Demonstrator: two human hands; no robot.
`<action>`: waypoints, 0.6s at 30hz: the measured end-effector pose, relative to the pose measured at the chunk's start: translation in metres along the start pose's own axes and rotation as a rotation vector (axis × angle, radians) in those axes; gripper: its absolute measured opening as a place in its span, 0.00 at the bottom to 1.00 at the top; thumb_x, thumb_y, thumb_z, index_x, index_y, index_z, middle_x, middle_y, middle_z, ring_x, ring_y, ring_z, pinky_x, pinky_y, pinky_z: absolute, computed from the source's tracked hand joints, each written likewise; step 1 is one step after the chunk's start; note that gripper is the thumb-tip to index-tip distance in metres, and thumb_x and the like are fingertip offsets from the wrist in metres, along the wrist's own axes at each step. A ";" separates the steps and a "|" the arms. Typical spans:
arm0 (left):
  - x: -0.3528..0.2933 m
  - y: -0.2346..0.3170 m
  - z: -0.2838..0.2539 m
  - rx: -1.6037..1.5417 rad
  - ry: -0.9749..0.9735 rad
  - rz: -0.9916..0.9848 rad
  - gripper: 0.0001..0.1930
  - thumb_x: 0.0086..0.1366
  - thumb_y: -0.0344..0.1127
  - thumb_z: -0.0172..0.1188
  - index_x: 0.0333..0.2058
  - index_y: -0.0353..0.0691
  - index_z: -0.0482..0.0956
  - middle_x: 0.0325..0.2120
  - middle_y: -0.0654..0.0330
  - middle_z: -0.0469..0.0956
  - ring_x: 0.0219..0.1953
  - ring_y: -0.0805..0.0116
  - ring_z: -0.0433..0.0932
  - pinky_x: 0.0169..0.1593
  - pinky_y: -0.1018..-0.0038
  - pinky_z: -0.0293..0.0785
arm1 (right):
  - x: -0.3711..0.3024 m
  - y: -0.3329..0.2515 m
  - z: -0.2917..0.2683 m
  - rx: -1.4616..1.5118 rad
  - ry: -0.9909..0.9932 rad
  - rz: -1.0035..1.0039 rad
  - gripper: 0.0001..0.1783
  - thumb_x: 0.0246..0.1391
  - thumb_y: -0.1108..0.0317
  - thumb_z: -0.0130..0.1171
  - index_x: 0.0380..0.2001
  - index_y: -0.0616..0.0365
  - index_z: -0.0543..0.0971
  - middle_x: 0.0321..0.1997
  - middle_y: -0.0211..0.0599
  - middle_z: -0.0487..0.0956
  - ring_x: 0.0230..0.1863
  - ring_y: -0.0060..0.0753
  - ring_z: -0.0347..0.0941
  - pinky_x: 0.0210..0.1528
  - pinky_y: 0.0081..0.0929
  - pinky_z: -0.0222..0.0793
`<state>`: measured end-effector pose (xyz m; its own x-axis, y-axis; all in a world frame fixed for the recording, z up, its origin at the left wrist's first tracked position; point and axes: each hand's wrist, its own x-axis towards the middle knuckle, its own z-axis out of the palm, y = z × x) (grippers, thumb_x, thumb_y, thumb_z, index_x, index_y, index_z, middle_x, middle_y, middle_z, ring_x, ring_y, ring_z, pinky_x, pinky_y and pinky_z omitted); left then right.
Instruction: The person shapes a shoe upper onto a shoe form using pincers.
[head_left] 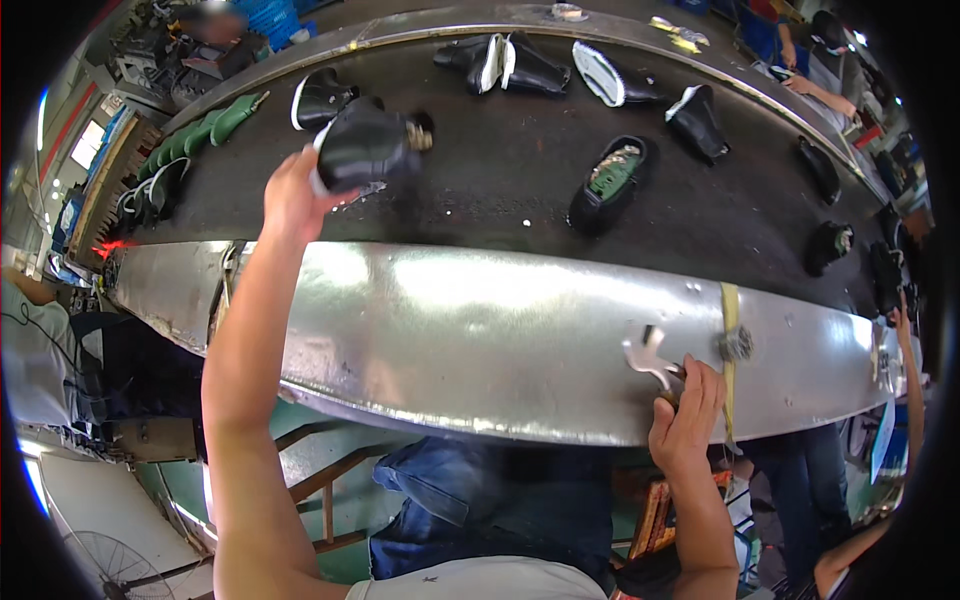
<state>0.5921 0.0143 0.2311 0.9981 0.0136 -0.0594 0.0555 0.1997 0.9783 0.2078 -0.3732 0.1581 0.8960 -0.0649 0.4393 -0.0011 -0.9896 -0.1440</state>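
The person's left hand (292, 195) grips a black shoe (365, 150) by its pale end, just in front of another black shoe (318, 98). The right hand (690, 410) is closed around a metal tool (650, 362), perhaps pincers, though blurred. Just right of it, a yellow strap (730, 310) crosses the metal ledge (450, 335). Green shoes (205, 135) lie left of the left hand; beyond it stands a blue crate (268, 18), contents unclear.

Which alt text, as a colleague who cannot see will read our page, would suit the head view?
A person's left hand holds a black shoe over a dark work surface, while the right hand holds a metal tool over a shiny metal panel. Other black shoes and green shoe-shaped pieces lie across the dark surface.
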 end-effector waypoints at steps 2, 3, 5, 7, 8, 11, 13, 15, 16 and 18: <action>-0.084 0.018 -0.019 0.025 -0.102 0.101 0.13 0.75 0.38 0.51 0.48 0.32 0.74 0.45 0.55 0.76 0.50 0.61 0.78 0.51 0.55 0.80 | -0.023 -0.008 -0.010 0.376 0.109 0.107 0.31 0.68 0.52 0.52 0.59 0.71 0.68 0.52 0.59 0.71 0.52 0.56 0.70 0.56 0.49 0.66; -0.119 0.021 -0.036 0.024 -0.179 0.156 0.12 0.75 0.37 0.51 0.45 0.34 0.76 0.42 0.58 0.77 0.46 0.67 0.78 0.50 0.64 0.78 | -0.035 -0.023 -0.024 0.572 0.085 0.218 0.31 0.70 0.46 0.49 0.55 0.68 0.70 0.48 0.54 0.74 0.46 0.50 0.74 0.47 0.42 0.71; -0.188 0.027 -0.051 0.117 -0.241 0.166 0.09 0.75 0.37 0.51 0.36 0.41 0.74 0.33 0.68 0.76 0.39 0.81 0.73 0.42 0.80 0.68 | -0.078 -0.044 -0.038 1.020 -0.022 0.342 0.32 0.70 0.42 0.46 0.53 0.66 0.71 0.47 0.52 0.76 0.44 0.47 0.75 0.44 0.41 0.72; -0.252 0.032 -0.051 0.152 -0.479 0.031 0.10 0.76 0.39 0.52 0.35 0.42 0.74 0.37 0.65 0.80 0.37 0.81 0.73 0.43 0.80 0.70 | -0.124 -0.073 -0.040 1.637 -0.234 0.701 0.37 0.69 0.33 0.39 0.49 0.62 0.72 0.46 0.47 0.79 0.41 0.45 0.77 0.39 0.38 0.71; -0.286 0.034 -0.038 0.240 -0.555 0.072 0.11 0.77 0.40 0.51 0.35 0.41 0.74 0.44 0.62 0.81 0.40 0.80 0.74 0.44 0.78 0.72 | -0.145 -0.088 -0.038 1.787 -0.330 0.946 0.42 0.67 0.27 0.35 0.48 0.60 0.73 0.46 0.46 0.80 0.40 0.45 0.77 0.37 0.36 0.71; -0.347 0.013 -0.023 0.353 -1.069 0.175 0.06 0.76 0.31 0.49 0.39 0.38 0.74 0.49 0.54 0.79 0.43 0.72 0.75 0.47 0.73 0.72 | -0.192 -0.109 -0.035 2.195 -0.698 1.362 0.50 0.61 0.20 0.33 0.55 0.59 0.73 0.44 0.48 0.81 0.40 0.47 0.78 0.34 0.35 0.70; -0.377 0.005 -0.004 0.417 -1.341 0.268 0.05 0.73 0.29 0.52 0.37 0.34 0.72 0.48 0.51 0.78 0.42 0.58 0.77 0.48 0.67 0.73 | -0.226 -0.118 -0.033 2.517 -0.808 1.281 0.53 0.58 0.17 0.34 0.59 0.58 0.72 0.44 0.50 0.81 0.40 0.49 0.78 0.32 0.35 0.70; -0.401 -0.002 0.004 0.388 -1.462 0.287 0.05 0.72 0.28 0.53 0.35 0.35 0.70 0.48 0.51 0.77 0.43 0.57 0.77 0.49 0.67 0.73 | -0.264 -0.120 -0.036 2.835 -0.940 1.165 0.56 0.55 0.15 0.34 0.62 0.57 0.71 0.43 0.51 0.82 0.40 0.51 0.78 0.31 0.35 0.69; -0.406 -0.013 0.003 0.362 -1.493 0.323 0.05 0.72 0.27 0.53 0.34 0.35 0.70 0.49 0.51 0.77 0.44 0.58 0.77 0.49 0.67 0.73 | -0.282 -0.115 -0.036 2.721 -0.942 1.021 0.54 0.52 0.21 0.46 0.64 0.59 0.69 0.45 0.53 0.82 0.44 0.52 0.79 0.35 0.39 0.72; -0.412 -0.034 -0.005 0.275 -1.451 0.323 0.06 0.71 0.28 0.56 0.36 0.39 0.68 0.60 0.49 0.69 0.57 0.61 0.71 0.58 0.66 0.68 | -0.304 -0.108 -0.041 2.471 -0.948 0.737 0.55 0.47 0.34 0.70 0.67 0.64 0.67 0.51 0.55 0.81 0.52 0.54 0.79 0.45 0.45 0.79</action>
<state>0.1785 0.0069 0.2216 0.1172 -0.9636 0.2401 -0.3259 0.1911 0.9259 -0.0831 -0.2515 0.0763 0.8322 0.5244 -0.1801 -0.5521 0.7538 -0.3564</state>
